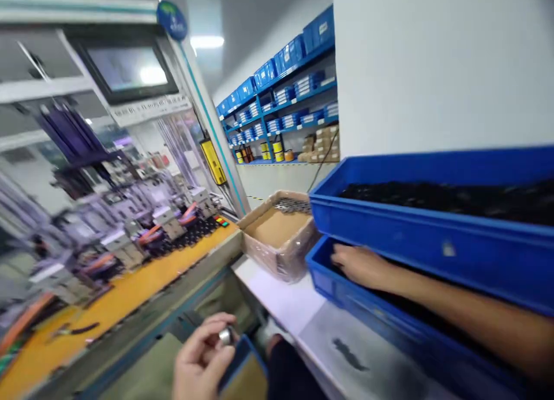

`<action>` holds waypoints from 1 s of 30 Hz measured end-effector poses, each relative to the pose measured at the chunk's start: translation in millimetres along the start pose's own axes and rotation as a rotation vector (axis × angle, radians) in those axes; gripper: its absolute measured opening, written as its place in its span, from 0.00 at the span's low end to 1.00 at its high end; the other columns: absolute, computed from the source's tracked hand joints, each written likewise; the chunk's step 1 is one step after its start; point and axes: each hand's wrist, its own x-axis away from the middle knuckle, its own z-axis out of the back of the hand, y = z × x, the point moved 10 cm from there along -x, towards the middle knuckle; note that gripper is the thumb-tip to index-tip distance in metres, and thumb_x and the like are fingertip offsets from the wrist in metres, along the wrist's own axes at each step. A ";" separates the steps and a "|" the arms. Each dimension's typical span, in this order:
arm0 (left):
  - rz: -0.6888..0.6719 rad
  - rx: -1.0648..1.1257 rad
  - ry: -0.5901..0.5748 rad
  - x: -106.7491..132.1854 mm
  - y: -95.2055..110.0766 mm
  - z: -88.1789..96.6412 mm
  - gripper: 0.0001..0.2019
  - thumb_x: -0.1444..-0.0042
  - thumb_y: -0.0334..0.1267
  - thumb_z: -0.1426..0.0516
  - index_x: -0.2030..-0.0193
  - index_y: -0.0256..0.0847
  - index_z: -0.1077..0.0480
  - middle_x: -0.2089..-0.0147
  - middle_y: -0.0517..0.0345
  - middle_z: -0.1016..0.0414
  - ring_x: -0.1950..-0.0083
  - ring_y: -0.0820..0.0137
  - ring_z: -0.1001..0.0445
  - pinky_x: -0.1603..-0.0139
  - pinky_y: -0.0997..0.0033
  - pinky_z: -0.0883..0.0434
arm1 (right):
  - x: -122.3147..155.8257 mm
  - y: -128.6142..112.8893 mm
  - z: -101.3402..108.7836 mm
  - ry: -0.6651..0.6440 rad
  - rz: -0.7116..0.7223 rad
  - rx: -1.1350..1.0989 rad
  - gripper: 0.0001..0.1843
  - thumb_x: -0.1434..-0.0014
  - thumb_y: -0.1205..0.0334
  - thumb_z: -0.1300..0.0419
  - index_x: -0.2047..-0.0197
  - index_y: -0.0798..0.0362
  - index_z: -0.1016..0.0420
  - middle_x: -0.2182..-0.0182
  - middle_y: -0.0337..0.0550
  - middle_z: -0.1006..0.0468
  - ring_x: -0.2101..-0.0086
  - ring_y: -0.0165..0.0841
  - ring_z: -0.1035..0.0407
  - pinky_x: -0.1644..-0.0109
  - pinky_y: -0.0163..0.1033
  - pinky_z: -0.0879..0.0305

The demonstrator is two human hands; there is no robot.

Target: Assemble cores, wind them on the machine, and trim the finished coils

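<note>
My left hand (203, 358) is raised at the bottom centre, its fingers closed on a small, shiny, round metal part (225, 335). With my right arm stretched in from the right, my right hand (362, 265) reaches into the lower blue bin (341, 290). Its fingertips are down behind the bin's near wall, so what they touch is hidden. The contents of this bin are dark and hard to make out. Right above it sits a larger blue bin (433, 221) filled with small black parts (433, 195).
A plastic-wrapped cardboard box (277, 255) stands beyond the lower bin. A dark strip (350, 354) lies on the white bench (311, 316). On the left is a machine with an orange-yellow work surface (160, 273), pliers (78, 329) and a screen (125, 65). Blue shelving (259, 114) stands behind.
</note>
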 end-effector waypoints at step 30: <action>0.179 0.125 -0.348 14.5 -23.0 -109.4 0.18 0.59 0.26 0.29 0.60 0.48 0.17 0.66 0.55 0.14 0.67 0.65 0.15 0.64 0.75 0.19 | 27.3 -144.3 -47.8 -0.356 0.198 -0.290 0.05 0.38 0.71 0.39 0.59 0.54 0.25 0.64 0.43 0.27 0.64 0.29 0.29 0.61 0.33 0.28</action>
